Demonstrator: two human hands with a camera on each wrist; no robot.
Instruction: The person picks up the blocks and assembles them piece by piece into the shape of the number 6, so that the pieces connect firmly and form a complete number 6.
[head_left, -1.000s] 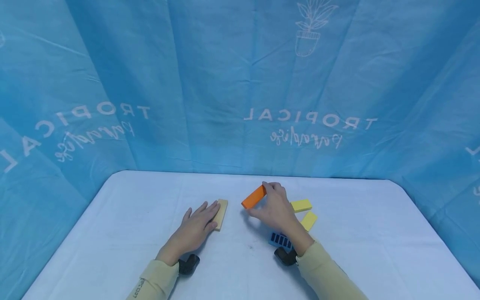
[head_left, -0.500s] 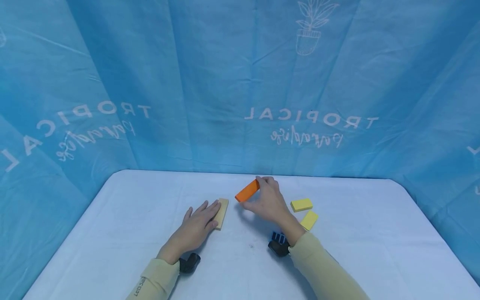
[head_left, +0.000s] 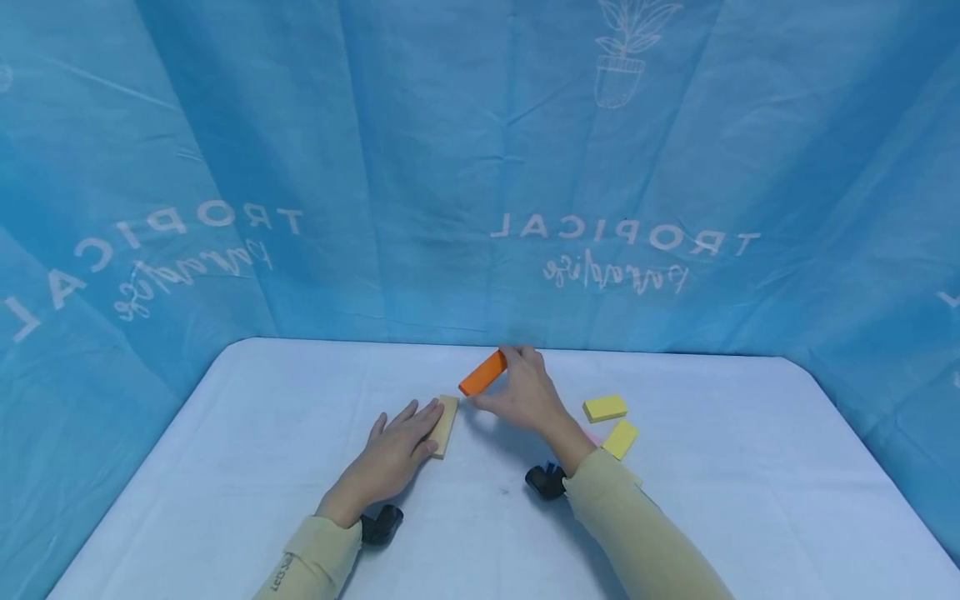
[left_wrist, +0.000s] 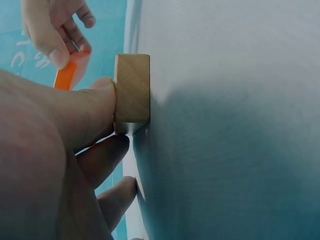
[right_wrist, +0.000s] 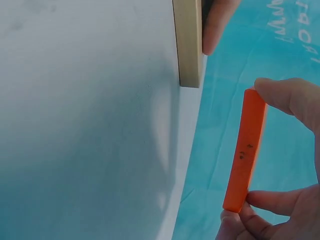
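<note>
White table [head_left: 225, 467]; orange block [head_left: 483, 372] aloft

A blue cloth [head_left: 420, 150] with mirrored white lettering [head_left: 626, 232] fills the frame's upper half, behind a white-covered table [head_left: 480, 542] below.

White table [head_left: 480, 533], far corners rounded. Wooden block [head_left: 447, 421] flat on it, bit left of middle, long side running roughly far edge to near edge. Toward right edge: yellow block [head_left: 605, 407], second yellow block [head_left: 620, 439] just nearer near edge. Pink piece [head_left: 593, 437] beside that, mostly hidden.
</note>
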